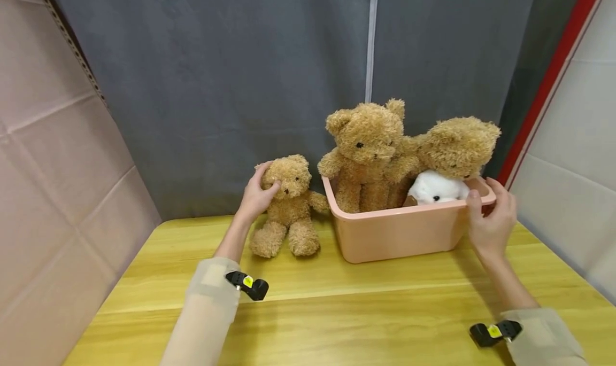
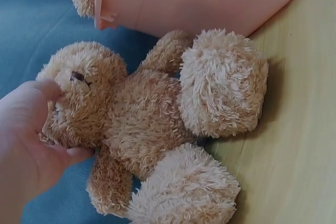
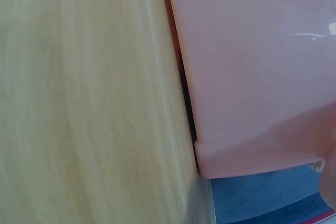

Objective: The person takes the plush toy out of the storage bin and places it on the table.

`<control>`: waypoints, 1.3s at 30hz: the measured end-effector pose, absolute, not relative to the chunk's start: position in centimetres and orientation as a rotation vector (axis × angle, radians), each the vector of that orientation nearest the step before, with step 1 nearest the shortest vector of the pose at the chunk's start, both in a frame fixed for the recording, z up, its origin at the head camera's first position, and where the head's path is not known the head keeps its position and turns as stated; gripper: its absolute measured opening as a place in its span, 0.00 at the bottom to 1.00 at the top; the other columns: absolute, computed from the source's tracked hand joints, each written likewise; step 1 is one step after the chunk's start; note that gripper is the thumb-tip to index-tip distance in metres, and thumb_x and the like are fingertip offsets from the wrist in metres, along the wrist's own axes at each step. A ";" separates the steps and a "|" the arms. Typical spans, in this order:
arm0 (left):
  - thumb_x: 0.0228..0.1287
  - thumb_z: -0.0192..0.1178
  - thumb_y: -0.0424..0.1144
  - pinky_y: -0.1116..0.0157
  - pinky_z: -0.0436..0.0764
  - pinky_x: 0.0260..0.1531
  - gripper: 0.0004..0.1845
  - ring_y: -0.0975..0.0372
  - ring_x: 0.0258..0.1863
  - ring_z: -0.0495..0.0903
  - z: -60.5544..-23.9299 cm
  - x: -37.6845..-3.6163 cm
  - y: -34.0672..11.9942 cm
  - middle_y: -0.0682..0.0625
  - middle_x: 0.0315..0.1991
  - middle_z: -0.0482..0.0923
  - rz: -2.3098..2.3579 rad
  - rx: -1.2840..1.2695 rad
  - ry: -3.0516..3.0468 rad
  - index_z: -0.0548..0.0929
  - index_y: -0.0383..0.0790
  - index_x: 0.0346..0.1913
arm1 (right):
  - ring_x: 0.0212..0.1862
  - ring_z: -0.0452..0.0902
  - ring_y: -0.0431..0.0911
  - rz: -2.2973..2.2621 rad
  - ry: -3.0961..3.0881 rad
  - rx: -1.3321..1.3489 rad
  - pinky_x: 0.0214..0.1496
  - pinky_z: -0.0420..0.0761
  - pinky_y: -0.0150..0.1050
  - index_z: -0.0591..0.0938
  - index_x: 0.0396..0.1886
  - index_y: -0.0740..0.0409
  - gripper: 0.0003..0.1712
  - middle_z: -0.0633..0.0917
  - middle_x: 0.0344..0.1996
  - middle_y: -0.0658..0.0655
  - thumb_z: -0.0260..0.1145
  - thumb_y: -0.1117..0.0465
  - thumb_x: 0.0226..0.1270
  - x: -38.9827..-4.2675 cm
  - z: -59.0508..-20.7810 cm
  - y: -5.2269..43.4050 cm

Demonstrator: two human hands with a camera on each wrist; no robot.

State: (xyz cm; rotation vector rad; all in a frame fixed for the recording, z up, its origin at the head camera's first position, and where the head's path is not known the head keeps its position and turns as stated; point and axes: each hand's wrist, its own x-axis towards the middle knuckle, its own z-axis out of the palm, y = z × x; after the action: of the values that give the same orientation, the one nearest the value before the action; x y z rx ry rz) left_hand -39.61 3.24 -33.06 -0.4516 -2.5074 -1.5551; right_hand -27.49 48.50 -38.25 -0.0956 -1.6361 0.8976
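A tan teddy bear [image 1: 287,211] sits on the table to the left of a pink plastic bin [image 1: 394,235]. My left hand [image 1: 256,195] grips this bear by the side of its head, thumb across its face; the left wrist view shows the hand [image 2: 26,140] with fingers around the head. At the bin's right end, my right hand [image 1: 493,222] holds the rim, thumb on the front side. Inside the bin are a tan bear [image 1: 368,141] upright at the left, another tan bear [image 1: 457,147] leaning at the right, and a white plush toy [image 1: 438,188] low in front of it.
The wooden table [image 1: 337,318] stretches in front of the bin. A grey curtain [image 1: 231,88] hangs right behind the toys. Pale panels stand on both sides, the left wall [image 1: 58,168] and the right wall [image 1: 577,195], with a red strip [image 1: 548,83] along the right one.
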 end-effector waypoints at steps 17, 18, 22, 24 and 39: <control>0.72 0.55 0.33 0.47 0.73 0.60 0.30 0.46 0.64 0.70 -34.0 -38.3 4.0 0.36 0.67 0.66 -1.497 -0.377 -2.392 0.65 0.41 0.75 | 0.39 0.60 0.25 0.886 -1.645 -0.091 0.43 0.59 0.27 0.79 0.61 0.68 0.32 0.68 0.39 0.29 0.60 0.50 0.64 -27.3 -38.3 48.6; 0.71 0.55 0.33 0.48 0.74 0.60 0.30 0.46 0.63 0.70 -33.9 -38.2 4.3 0.36 0.66 0.67 -1.492 -0.401 -2.361 0.66 0.40 0.75 | 0.40 0.61 0.25 0.887 -1.641 -0.094 0.43 0.59 0.27 0.80 0.61 0.68 0.32 0.68 0.39 0.29 0.60 0.50 0.64 -27.2 -38.3 48.6; 0.69 0.55 0.32 0.50 0.77 0.57 0.29 0.46 0.60 0.72 -33.0 -37.5 5.7 0.37 0.64 0.69 -1.476 -0.494 -2.255 0.68 0.38 0.73 | 0.40 0.61 0.25 0.886 -1.644 -0.103 0.44 0.59 0.28 0.79 0.61 0.67 0.32 0.68 0.39 0.29 0.59 0.49 0.64 -27.2 -38.3 48.7; 0.69 0.56 0.33 0.49 0.77 0.56 0.28 0.46 0.60 0.72 -32.5 -37.2 6.5 0.37 0.63 0.70 -1.472 -0.527 -2.221 0.69 0.37 0.72 | 0.40 0.61 0.26 0.887 -1.654 -0.110 0.44 0.59 0.28 0.79 0.62 0.67 0.32 0.68 0.39 0.30 0.59 0.49 0.64 -27.1 -38.3 48.7; 0.70 0.63 0.42 0.47 0.76 0.58 0.37 0.45 0.64 0.69 -28.4 -36.2 10.5 0.40 0.67 0.64 -1.539 -0.783 -2.149 0.61 0.42 0.77 | 0.42 0.61 0.27 0.883 -1.669 -0.116 0.45 0.59 0.29 0.79 0.62 0.66 0.33 0.78 0.45 0.73 0.59 0.48 0.65 -27.4 -38.4 48.5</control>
State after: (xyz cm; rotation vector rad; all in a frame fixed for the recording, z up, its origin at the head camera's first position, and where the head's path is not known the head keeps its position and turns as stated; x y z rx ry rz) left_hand -36.19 10.45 -28.45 -0.7827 -2.1485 -1.5387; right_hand -27.42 48.45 -38.40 -0.1163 -1.6692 0.8831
